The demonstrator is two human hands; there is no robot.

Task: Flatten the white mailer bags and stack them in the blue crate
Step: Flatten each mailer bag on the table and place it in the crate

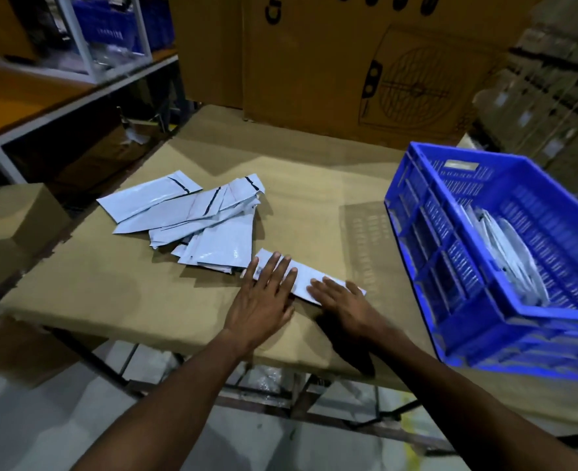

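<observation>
A single white mailer bag [303, 279] lies flat on the cardboard-covered table [314, 198], near its front edge. My left hand [263, 297] presses palm-down on the bag's left end, fingers spread. My right hand [340, 299] lies flat on its right end. A loose pile of several white mailer bags [199, 219] sits just behind and to the left. The blue crate [450, 266] stands on the table's right side, with several white mailers [508, 256] inside it.
Large cardboard boxes [348, 62] stand against the table's back edge. A white-framed shelf [76, 93] with blue bins is at the left, and a small cardboard box [22, 219] sits beside the table's left edge. Floor shows below the front edge.
</observation>
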